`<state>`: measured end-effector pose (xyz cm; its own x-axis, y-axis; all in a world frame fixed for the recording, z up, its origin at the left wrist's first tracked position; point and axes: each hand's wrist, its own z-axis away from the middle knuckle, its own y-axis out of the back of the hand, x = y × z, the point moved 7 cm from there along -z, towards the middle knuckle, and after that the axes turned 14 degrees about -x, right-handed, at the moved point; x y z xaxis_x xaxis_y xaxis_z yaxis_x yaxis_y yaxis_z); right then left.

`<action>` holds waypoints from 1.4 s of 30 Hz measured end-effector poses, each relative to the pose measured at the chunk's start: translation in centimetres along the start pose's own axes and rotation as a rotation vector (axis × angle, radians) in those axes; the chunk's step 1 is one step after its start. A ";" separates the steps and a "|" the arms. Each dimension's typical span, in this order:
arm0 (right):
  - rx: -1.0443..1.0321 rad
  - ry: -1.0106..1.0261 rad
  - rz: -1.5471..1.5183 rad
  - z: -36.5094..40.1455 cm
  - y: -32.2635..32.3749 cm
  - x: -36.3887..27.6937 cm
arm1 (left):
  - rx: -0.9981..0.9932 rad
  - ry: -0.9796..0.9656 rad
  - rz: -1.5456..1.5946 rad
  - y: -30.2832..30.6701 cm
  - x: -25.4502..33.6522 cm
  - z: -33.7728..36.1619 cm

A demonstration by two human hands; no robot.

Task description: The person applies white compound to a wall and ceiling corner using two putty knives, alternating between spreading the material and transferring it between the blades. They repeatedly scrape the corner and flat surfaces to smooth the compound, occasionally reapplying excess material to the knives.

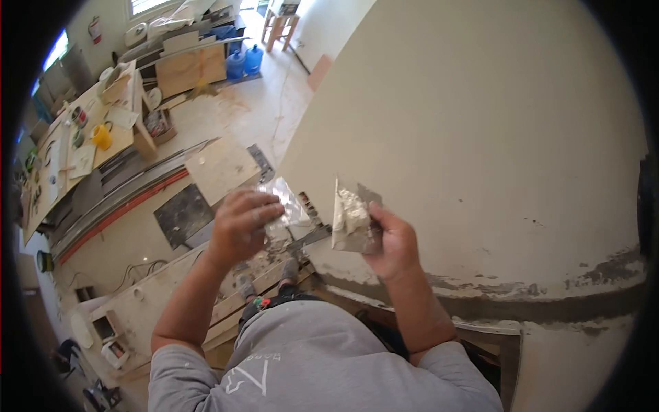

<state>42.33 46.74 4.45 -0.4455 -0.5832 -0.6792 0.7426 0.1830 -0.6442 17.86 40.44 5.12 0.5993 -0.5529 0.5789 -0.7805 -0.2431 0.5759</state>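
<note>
- Gray shirt [309, 357] cloth filled the bottom of the view, nearest the camera, with pale lettering on its front (too small to read).
- Both hands were closed on flat tools, raised ahead of the shirt and apart from each other.
- On the left, the left hand [244, 218] gripped a shiny flat blade [291, 206], the fingers curled over its near side (bright glare hid part of its face).
- Across from it, the right hand [397, 240] held a flat plate [368, 240] by its outer edge, thumb on top.
- Whitish paste [352, 211] sat in a lumpy heap on that plate, on the side toward the blade (the blade and the heap did not touch).
- Below, two gray shoes [289, 270] showed past the shirt, near wooden boards and scattered debris.
- To the right rose a broad beige wall [439, 158], with a dark gray band [542, 309] and rough, patchy marks along its lower part.
- Left of the hands, a dark square panel [184, 215] and a pale board [221, 165] lay near long strips [123, 214], one of them red.
- Beyond the strips, a wooden surface [118, 144] carried a yellow container [101, 136], a can [79, 117] and other clutter.
- Farther off, two blue bottles [235, 65] stood side by side on the floor, near a wooden stool [280, 29].
- High at the left, a red extinguisher [95, 30] hung against the far wall.
</note>
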 end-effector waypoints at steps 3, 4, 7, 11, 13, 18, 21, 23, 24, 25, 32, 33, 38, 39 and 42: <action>0.030 -0.065 0.072 0.2 -0.4 0.0 | -0.020 -0.075 0.092 3.0 0.7 -2.4; 0.040 -0.092 0.095 0.2 -0.4 0.1 | -0.053 -0.130 0.087 3.4 1.5 -3.2; 0.076 -0.107 0.131 0.3 -0.5 0.2 | -0.199 -0.278 0.108 2.7 3.9 -5.7; 0.128 -0.078 0.146 1.4 1.2 -1.3 | -0.386 -0.342 0.071 -0.4 4.7 -7.1; 0.205 0.074 0.066 2.3 4.1 -3.1 | -0.347 -0.357 0.109 -0.8 3.6 -8.1; 0.299 0.180 0.314 12.0 6.3 -11.4 | 0.229 -0.411 0.121 2.4 4.6 -17.6; 0.365 0.260 0.395 17.8 6.2 -15.8 | 0.481 -0.522 -0.086 4.1 8.4 -24.9; 0.366 0.227 0.637 21.2 8.3 -17.9 | 0.588 -0.584 -0.161 4.4 10.2 -29.8; 0.350 0.163 0.805 22.5 9.0 -18.7 | 0.678 -0.621 -0.209 4.9 11.5 -31.9; 0.333 0.097 0.971 23.8 9.5 -19.3 | 0.744 -0.647 -0.230 5.1 12.3 -34.0; 0.195 -0.010 0.862 23.0 7.4 -19.1 | 0.944 -0.668 -0.313 7.3 16.4 -42.6; 0.169 0.006 0.873 23.0 7.6 -19.1 | 0.950 -0.663 -0.313 7.4 16.5 -43.3; 0.120 0.018 0.886 23.1 7.6 -19.2 | 0.953 -0.670 -0.289 7.2 17.1 -44.9; 0.125 0.005 0.854 23.1 7.5 -19.1 | 0.956 -0.674 -0.290 7.2 17.2 -45.0; 0.145 -0.059 0.778 23.2 7.7 -18.9 | 0.949 -0.673 -0.293 6.8 17.4 -45.3</action>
<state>68.07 40.76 20.46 0.2520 -0.3718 -0.8935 0.8896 0.4524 0.0626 31.02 65.26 45.30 0.7835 -0.6156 -0.0841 -0.6194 -0.7633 -0.1834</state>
